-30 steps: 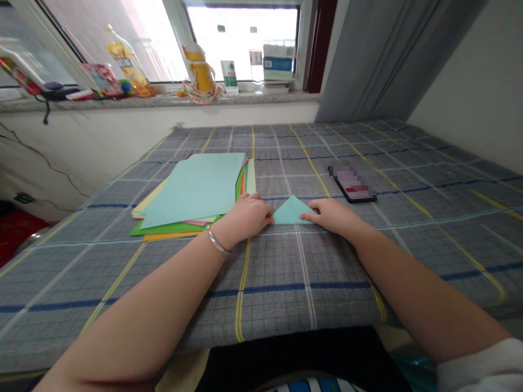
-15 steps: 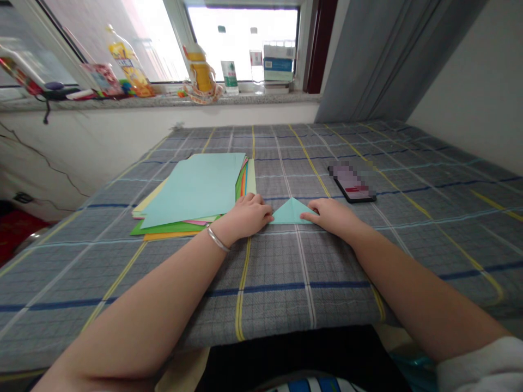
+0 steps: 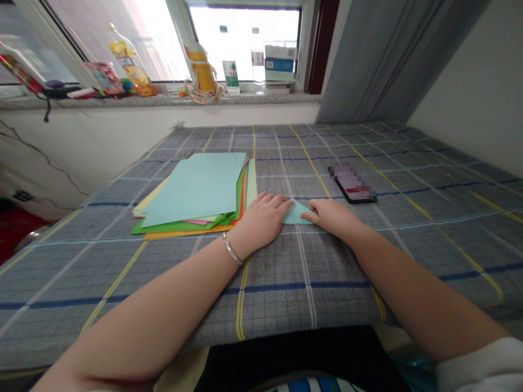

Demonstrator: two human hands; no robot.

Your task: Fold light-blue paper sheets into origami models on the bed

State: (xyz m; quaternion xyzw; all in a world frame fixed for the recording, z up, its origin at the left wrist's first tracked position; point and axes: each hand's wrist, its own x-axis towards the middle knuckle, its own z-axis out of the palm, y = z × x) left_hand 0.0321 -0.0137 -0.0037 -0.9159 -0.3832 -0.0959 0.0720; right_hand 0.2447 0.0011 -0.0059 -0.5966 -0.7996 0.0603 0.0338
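A small light-blue folded paper (image 3: 295,213), triangular in outline, lies flat on the checked cloth between my two hands. My left hand (image 3: 265,219), with a silver bangle at the wrist, rests over the paper's left part, fingers stretched out and fingertips near its peak. The left corner is hidden under that hand. At the other end, my right hand (image 3: 330,214) holds the right corner, thumb on top and fingers curled. Just left of my left hand lies a stack of coloured paper (image 3: 196,185), a light-blue sheet uppermost.
A phone (image 3: 352,184) lies on the checked cloth (image 3: 278,294), beyond my right hand. Along the windowsill (image 3: 163,100) stand a yellow bottle (image 3: 129,61), a yellow flask (image 3: 202,71), a tube (image 3: 231,76) and boxes (image 3: 280,64). A grey curtain (image 3: 376,60) hangs at the right.
My left hand has slid right and spread over the paper's left part, covering the corner it was at. My right hand has stayed at the right corner.
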